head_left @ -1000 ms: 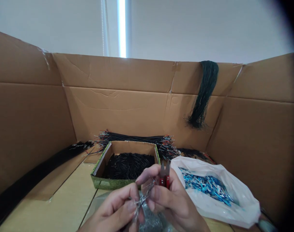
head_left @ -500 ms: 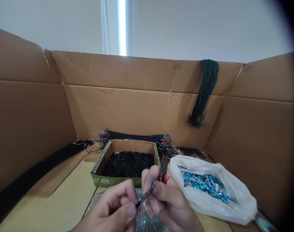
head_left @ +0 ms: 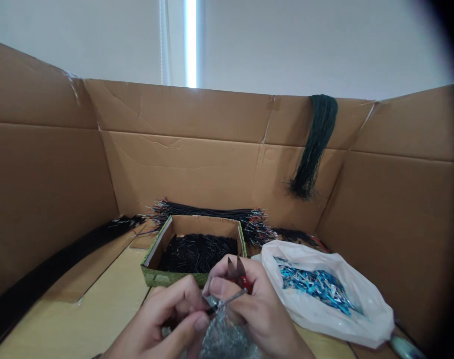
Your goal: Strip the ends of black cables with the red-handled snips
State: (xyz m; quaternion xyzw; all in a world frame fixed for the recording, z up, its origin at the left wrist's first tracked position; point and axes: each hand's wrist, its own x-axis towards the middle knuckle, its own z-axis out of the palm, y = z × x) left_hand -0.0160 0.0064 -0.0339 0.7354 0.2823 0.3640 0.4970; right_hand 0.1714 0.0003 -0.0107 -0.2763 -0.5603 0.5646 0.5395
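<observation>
Two hands work close together at bottom centre, fingertips meeting: the left hand (head_left: 170, 316) is closed on the gathered neck of one clear plastic bag (head_left: 228, 339), while the right hand (head_left: 254, 304) grips one pair of red-handled thread snips (head_left: 244, 283), blades up, with one thin grey strip (head_left: 234, 295) across its fingers. The clear bag bunches just below, at six o'clock from the fingertips. At twelve o'clock, one green-sided open box (head_left: 167, 278) on the table (head_left: 110, 294) holds many short black tubes (head_left: 200, 253), too many to count; one black cable bundle (head_left: 208, 211) lies behind it. One white plastic bag (head_left: 372, 324) of blue strips (head_left: 316, 286) sits at three o'clock; one dark thread hank (head_left: 322, 144) drapes over the cardboard wall (head_left: 197, 154) at one o'clock.
</observation>
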